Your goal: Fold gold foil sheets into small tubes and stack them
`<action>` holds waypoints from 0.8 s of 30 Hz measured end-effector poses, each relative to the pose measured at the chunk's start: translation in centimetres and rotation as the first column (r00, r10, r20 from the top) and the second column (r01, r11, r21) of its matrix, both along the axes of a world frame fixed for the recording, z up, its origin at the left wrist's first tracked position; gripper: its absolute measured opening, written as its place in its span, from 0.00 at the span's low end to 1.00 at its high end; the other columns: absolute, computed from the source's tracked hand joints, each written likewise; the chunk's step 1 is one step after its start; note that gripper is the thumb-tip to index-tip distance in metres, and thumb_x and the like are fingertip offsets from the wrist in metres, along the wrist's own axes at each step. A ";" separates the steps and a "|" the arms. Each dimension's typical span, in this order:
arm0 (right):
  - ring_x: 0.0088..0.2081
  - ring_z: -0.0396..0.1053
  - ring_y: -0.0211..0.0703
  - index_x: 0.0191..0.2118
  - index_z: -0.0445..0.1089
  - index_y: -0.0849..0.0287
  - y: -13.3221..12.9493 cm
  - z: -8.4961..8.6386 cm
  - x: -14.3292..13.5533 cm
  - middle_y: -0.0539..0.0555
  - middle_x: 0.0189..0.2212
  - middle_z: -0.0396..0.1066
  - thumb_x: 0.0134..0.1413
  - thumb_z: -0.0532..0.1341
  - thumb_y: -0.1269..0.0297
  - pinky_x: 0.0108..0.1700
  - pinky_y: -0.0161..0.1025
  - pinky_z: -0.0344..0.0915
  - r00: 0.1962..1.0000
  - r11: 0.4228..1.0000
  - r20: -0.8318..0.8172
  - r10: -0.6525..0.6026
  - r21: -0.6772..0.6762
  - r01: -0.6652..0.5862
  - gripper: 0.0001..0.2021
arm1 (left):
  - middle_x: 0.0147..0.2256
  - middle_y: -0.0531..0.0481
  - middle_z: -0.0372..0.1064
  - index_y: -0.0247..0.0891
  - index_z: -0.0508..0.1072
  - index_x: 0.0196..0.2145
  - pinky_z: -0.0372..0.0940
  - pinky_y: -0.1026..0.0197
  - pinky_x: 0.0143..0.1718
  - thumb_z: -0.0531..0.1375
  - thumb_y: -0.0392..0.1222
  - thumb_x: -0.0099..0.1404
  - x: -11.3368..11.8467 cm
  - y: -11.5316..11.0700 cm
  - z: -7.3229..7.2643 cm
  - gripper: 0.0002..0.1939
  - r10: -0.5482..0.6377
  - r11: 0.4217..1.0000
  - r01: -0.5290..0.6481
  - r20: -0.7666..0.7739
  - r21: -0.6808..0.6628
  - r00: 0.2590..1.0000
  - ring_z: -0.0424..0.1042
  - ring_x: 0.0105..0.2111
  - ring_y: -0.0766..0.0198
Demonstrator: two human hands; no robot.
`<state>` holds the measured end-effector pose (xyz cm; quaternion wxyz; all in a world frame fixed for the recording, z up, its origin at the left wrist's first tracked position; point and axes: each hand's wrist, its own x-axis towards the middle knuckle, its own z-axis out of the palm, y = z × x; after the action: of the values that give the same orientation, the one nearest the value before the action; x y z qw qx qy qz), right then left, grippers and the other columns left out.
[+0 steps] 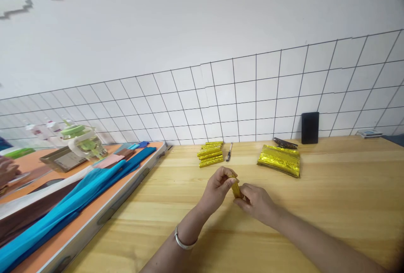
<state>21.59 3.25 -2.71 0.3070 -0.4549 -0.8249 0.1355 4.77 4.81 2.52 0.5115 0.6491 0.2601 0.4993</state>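
While the left hand (220, 183) pinches one end of a folded gold strip (236, 189) and the right hand (258, 202) the other, over the worktop (341, 197), the similar strips (210, 155) lying beyond look done, and the flat gold stack (279, 161) to their right seems left to do

Over the head feed, I find the left hand (219, 186) and the right hand (257, 202) both bare. The left forearm (167, 255) and the right forearm (315, 234) are likewise bare along their visible length. Item worn, left forearm: one bangle (181, 244), silver-coloured, slim and curved, with a bright metallic sheen. Its finer surface detail is too small for me to read.
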 end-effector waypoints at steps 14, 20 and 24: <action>0.29 0.66 0.39 0.31 0.65 0.57 0.3 -0.7 -0.1 0.50 0.29 0.70 0.54 0.56 0.59 0.30 0.33 0.56 0.993 0.991 -0.010 -0.119 -0.057 0.118 0.07 | 0.49 0.43 0.62 0.43 0.53 0.53 0.62 0.49 0.50 0.60 0.39 0.60 2.1 -0.7 -2.8 0.27 0.074 0.984 -0.058 0.096 -0.167 0.993 0.66 0.50 0.58; 0.30 0.67 0.41 0.31 0.66 0.58 0.3 -1.1 -0.3 0.54 0.29 0.71 0.53 0.55 0.64 0.32 0.35 0.57 0.987 0.986 0.018 -0.160 -0.048 0.160 0.05 | 0.51 0.44 0.62 0.42 0.54 0.52 0.58 0.51 0.55 0.56 0.36 0.62 3.7 -1.2 -5.8 0.21 0.181 0.976 -0.174 0.042 -0.130 0.983 0.65 0.51 0.61; 0.28 0.65 0.41 0.29 0.65 0.58 0.2 -1.4 -0.3 0.53 0.26 0.70 0.50 0.56 0.66 0.30 0.35 0.56 0.991 0.990 0.010 -0.135 -0.045 0.135 0.03 | 0.49 0.43 0.64 0.40 0.56 0.51 0.58 0.52 0.54 0.53 0.37 0.65 3.9 -1.6 -5.8 0.17 0.222 0.974 -0.224 -0.055 -0.039 0.974 0.66 0.50 0.61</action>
<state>21.26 3.48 -4.11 0.3022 -0.5171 -0.7899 0.1316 8.69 3.21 -3.26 0.4601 0.6164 0.3552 0.5313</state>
